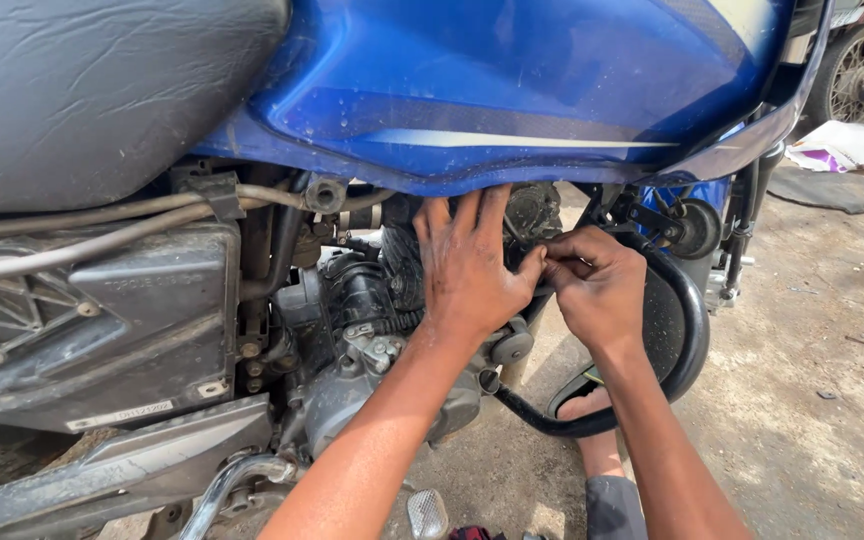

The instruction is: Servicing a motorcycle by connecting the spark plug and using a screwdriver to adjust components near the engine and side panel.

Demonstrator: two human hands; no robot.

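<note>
Under the blue tank, engine behind left hand.

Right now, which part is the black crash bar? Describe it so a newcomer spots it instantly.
Start at the blue tank and drop below its front end, past the two hands at the engine. The crash bar is the thick black tube that curves down from behind the right hand and loops back under it. Unlike the thin grey cables nearby, it is fat, glossy and hoop-shaped.
</note>
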